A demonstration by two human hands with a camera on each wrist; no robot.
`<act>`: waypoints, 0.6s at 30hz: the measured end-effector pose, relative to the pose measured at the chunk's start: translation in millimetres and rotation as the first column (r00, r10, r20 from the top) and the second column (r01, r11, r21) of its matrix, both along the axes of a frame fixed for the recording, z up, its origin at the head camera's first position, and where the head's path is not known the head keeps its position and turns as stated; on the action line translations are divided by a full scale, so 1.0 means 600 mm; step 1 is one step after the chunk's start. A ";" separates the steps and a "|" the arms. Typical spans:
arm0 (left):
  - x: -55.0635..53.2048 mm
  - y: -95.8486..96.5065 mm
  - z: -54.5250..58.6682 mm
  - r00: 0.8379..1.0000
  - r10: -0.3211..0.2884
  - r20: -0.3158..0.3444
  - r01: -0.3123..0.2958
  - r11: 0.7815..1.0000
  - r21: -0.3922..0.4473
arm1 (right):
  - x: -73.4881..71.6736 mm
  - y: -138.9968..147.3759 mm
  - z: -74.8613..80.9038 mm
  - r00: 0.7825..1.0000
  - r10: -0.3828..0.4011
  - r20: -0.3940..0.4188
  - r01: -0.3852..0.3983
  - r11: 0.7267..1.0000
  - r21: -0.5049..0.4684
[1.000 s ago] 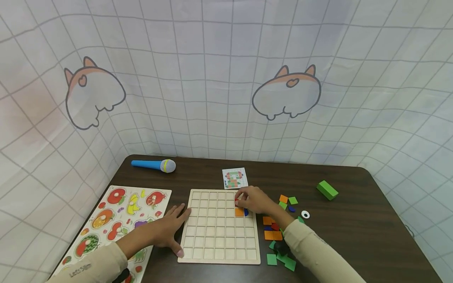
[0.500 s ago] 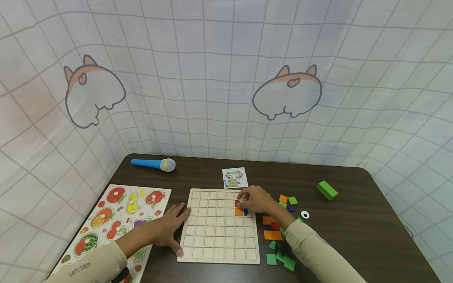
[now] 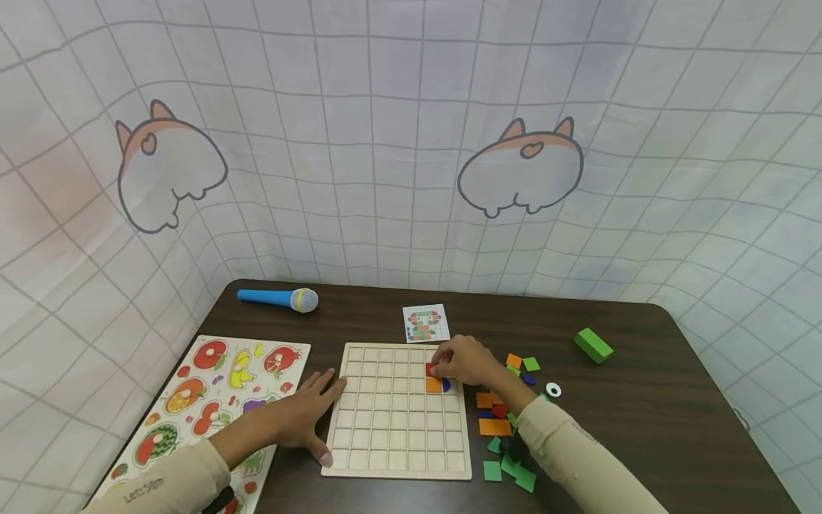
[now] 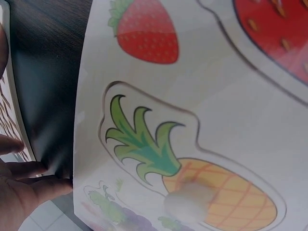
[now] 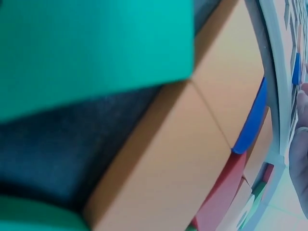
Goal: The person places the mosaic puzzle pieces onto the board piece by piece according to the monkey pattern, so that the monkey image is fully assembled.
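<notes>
A pale wooden grid board [image 3: 389,421] lies in the middle of the table. My left hand [image 3: 302,414] rests at its left edge, fingers spread and thumb at the near left corner. Near the far right corner of the board, my right hand [image 3: 465,360] holds a small red piece [image 3: 429,369] at its fingertips, within a grid cell; the fingers cover part of the piece. Just below it in the grid sits an orange square [image 3: 433,385]. Beside that square is a blue rounded piece [image 3: 446,385], partly under the hand.
Several loose coloured pieces lie right of the board, among them a green square [image 3: 492,471] and a white ring [image 3: 554,390]. A pattern card [image 3: 426,323] lies behind the board. Around are a fruit puzzle board [image 3: 218,378], a blue toy microphone [image 3: 276,298] and a green block [image 3: 594,345].
My right fingers have shifted slightly to the right, so more of the red piece shows. My left hand has stayed at the board's edge.
</notes>
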State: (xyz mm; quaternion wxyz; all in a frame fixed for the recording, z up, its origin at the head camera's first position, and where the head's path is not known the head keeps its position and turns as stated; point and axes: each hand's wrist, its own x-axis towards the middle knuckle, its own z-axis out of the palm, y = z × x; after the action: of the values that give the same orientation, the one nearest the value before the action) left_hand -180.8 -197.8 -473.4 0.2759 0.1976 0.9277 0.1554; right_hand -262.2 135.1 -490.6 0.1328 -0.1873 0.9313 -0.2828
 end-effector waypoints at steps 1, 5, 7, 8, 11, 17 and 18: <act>0.000 0.000 0.000 1.000 0.000 -0.001 0.000 1.000 0.003 | 0.000 0.001 0.001 1.000 0.002 0.001 -0.002 1.000 0.001; 0.000 -0.001 -0.005 1.000 -0.007 -0.022 0.007 1.000 0.009 | 0.002 0.011 0.005 0.999 0.032 -0.006 -0.032 0.999 -0.035; -0.001 -0.001 -0.007 1.000 -0.010 -0.030 0.010 1.000 0.011 | 0.002 0.021 0.007 0.998 0.065 -0.022 -0.066 0.995 -0.068; 0.000 -0.001 -0.009 0.999 -0.011 -0.033 0.011 1.000 0.009 | 0.002 0.028 0.008 0.996 0.083 -0.032 -0.086 0.992 -0.088; 0.000 -0.001 -0.009 1.000 -0.010 -0.029 0.010 1.000 0.009 | 0.004 0.049 0.012 0.992 0.117 -0.043 -0.122 0.984 -0.131; 0.000 -0.001 -0.006 1.000 -0.006 -0.026 0.006 1.000 0.004 | 0.018 0.097 0.020 0.995 0.090 -0.033 -0.094 0.983 -0.159; 0.000 -0.001 -0.006 1.000 -0.006 -0.027 0.006 1.000 0.003 | 0.022 0.105 0.022 0.996 0.083 -0.025 -0.086 0.984 -0.157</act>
State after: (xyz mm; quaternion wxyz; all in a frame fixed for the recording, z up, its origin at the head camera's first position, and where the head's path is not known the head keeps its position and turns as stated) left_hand -181.1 -198.6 -476.7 0.2637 0.2030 0.9305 0.1532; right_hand -249.1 198.0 -477.6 0.1207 -0.2393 0.8984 -0.3480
